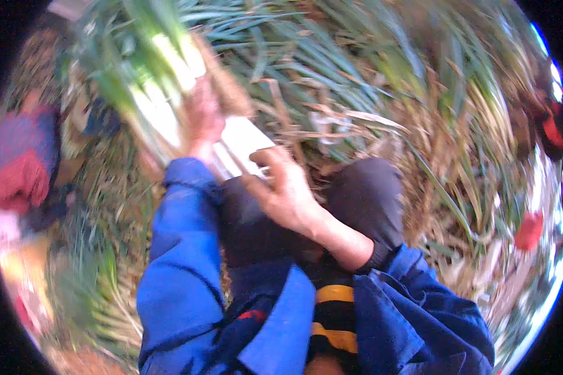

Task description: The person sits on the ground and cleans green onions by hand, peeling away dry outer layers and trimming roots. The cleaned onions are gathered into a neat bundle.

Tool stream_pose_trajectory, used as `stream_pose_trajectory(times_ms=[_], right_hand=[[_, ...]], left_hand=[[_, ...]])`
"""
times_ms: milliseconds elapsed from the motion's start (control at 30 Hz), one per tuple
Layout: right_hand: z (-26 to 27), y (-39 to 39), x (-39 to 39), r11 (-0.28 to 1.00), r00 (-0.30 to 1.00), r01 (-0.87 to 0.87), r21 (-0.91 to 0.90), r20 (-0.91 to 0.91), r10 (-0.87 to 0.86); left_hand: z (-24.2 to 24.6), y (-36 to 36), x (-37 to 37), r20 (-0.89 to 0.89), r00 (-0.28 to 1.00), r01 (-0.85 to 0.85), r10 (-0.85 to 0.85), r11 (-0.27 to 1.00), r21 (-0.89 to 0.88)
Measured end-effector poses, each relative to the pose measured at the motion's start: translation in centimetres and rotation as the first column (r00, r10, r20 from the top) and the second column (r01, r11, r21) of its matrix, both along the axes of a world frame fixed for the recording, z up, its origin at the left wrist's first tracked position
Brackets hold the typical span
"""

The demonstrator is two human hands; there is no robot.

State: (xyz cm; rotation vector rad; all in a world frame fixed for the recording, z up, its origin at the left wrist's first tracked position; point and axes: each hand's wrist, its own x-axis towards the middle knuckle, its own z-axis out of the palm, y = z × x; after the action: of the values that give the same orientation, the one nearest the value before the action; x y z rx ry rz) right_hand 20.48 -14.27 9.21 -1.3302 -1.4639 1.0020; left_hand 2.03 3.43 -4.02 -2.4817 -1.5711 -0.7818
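Observation:
A bundle of green onions or leeks [157, 103], white stems below and green leaves above, lies along my left forearm at the upper left. My left hand [204, 117] is closed around the stems on their right side; motion blur hides some of its fingers. Just right of it, over my knee, is a flat white piece [246, 140] whose material I cannot tell. My right hand [281, 187] is at its lower end, thumb and fingers curled against the edge. A thin dark line runs along the white piece; what it is stays unclear.
Long green onion leaves [300, 61] and dry brown husks [431, 187] cover the ground in front and to the right. More onions [108, 300] lie at the lower left. At the far left there is a person in red and blue clothing [26, 159]. A red object [529, 230] lies far right.

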Motion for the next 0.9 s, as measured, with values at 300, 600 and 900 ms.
stream_pose_trajectory(times_ms=[300, 600, 900], right_hand=[[-0.9, -6.9, 19.8, 0.937, 0.893, 0.3, 0.176, 0.293, -0.341], [-17.0, -18.9, 33.1, 0.675, 0.147, 0.738, 0.02, 0.971, -0.189], [-18.3, -18.8, 37.1, 0.522, 0.244, 0.842, -0.134, 0.959, -0.147]], left_hand=[[2.4, -1.7, 1.6, 0.102, 0.992, -0.093, 0.081, 0.988, 0.127], [11.7, -4.1, 17.5, 0.794, 0.602, 0.157, 0.087, 0.962, -0.225], [11.1, -13.5, 35.0, 0.857, 0.49, 0.677, 0.16, 0.549, -0.49]])
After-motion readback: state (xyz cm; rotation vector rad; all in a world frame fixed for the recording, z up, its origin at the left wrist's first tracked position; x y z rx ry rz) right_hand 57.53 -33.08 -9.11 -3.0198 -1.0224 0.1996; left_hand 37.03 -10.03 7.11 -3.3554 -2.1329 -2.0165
